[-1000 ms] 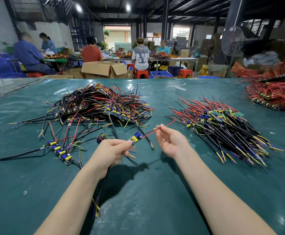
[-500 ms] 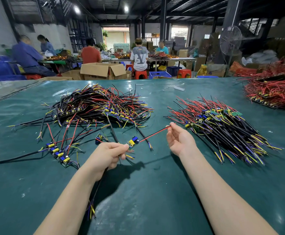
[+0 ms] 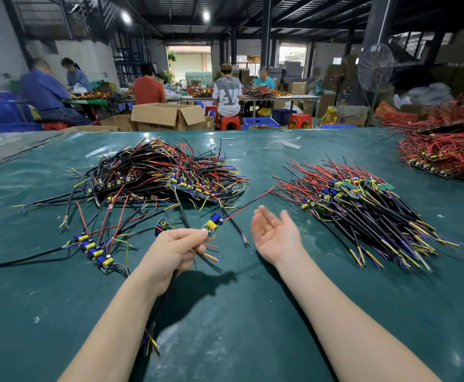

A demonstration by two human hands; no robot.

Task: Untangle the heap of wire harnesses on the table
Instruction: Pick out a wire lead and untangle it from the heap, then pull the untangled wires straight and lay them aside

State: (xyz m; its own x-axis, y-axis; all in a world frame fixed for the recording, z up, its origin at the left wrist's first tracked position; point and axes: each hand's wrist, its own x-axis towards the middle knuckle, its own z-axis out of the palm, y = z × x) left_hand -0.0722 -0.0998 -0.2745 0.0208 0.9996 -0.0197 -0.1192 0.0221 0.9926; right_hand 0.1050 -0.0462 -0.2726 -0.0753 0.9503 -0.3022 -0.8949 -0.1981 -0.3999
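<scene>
One black-sheathed harness (image 3: 212,226) gripped in left hand (image 3: 174,250), right hand (image 3: 273,234) slack-fingered, glossy table (image 3: 253,329)

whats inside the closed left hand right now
The left hand grips one harness: its board end sticks out past the fingers, and its black cable trails below. The stretch inside the fist is covered.

I see the tangled heap (image 3: 159,175) in the upper left of the frame: black, red and yellow wires crossing every way over strips of small boards on the green desk (image 3: 253,326). A single harness (image 3: 213,224) is at centre, pinched in my left hand (image 3: 175,249). Its little board carries yellow and blue parts, a red wire runs up-right, and its black cable trails toward the lower centre. The straightened bundle (image 3: 363,213) lies at right, its wires roughly parallel.
</scene>
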